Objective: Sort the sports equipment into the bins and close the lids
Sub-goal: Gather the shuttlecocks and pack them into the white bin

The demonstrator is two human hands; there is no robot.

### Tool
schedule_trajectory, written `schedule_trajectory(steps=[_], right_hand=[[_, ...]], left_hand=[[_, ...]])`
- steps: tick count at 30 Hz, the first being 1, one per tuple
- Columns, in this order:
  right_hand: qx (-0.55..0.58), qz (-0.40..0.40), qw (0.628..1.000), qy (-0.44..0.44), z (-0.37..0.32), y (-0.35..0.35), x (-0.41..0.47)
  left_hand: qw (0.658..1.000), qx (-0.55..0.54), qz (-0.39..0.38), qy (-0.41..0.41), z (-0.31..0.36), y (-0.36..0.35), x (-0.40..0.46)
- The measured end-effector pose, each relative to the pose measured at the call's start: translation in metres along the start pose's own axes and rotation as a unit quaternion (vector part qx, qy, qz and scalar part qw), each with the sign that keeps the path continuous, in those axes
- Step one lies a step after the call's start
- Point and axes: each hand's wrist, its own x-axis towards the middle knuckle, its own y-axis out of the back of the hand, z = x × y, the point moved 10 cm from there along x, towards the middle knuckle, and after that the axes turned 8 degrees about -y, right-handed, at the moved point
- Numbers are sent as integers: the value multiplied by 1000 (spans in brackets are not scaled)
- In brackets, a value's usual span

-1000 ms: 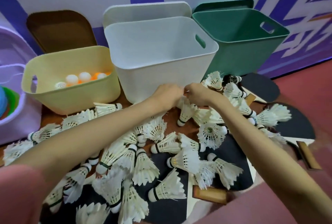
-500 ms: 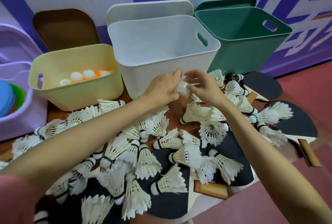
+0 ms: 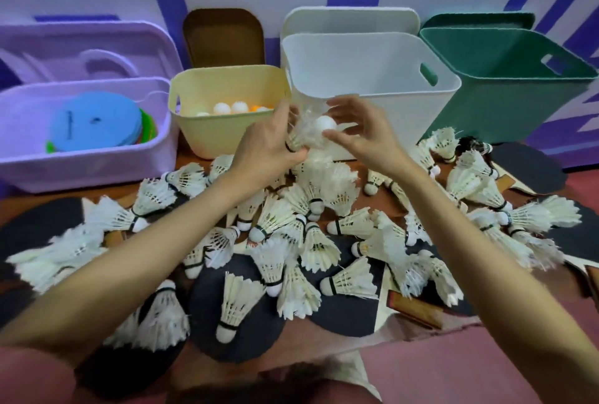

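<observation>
Purple-striped walls back four open bins; discs lie in the purple bin (image 3: 97,157) and balls in the yellow bin (image 3: 227,131), while the white bin (image 3: 372,79) and green bin (image 3: 505,95) appear empty. A shuttlecock bundle (image 3: 308,134) is gripped by the left hand (image 3: 269,141) and pinched by the right hand (image 3: 363,137), while scattered shuttlecocks (image 3: 291,241) and paddles (image 3: 233,316) remain unsorted and no lid is closed.

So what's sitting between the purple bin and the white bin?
The yellow bin holding ping-pong balls, its brown lid propped behind, in the head view.

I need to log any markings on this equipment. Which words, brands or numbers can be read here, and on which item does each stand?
None can be read.
Blue disc in the purple bin: faint dark marks, too blurred to read.
Shuttlecocks, bins, paddles: no legible text.
</observation>
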Motion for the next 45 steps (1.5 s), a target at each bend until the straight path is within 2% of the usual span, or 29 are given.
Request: schedule_trajectory(steps=[5, 8, 15, 18, 22, 26, 29, 32, 38, 45], right_hand=[[-19, 42, 995, 84, -47, -44, 22], [-72, 53, 989, 116, -61, -81, 52], [-153, 38, 985, 70, -54, -138, 111], [-143, 33, 984, 97, -62, -149, 96], [-147, -51, 976, 150, -63, -169, 49], [-261, -192, 941, 103, -30, -204, 16], [-325, -219, 916, 82, -14, -220, 10], [-333, -207, 917, 67, -12, -228, 13], [-278, -164, 945, 54, -22, -228, 18], [-94, -22, 993, 72, -62, -161, -12]], left_hand=[[983, -67, 84, 149, -64, 57, -49], [966, -102, 126, 202, -92, 81, -77], [951, -118, 150, 241, -107, 104, -98], [949, -105, 162, 250, -109, 111, -106], [937, -120, 181, 273, -116, 112, -121], [921, -142, 209, 298, -125, 110, -137], [917, -124, 218, 311, -126, 110, -146], [919, -103, 212, 316, -120, 112, -151], [937, -44, 178, 298, -106, 117, -161], [945, -17, 173, 278, -88, 122, -183]])
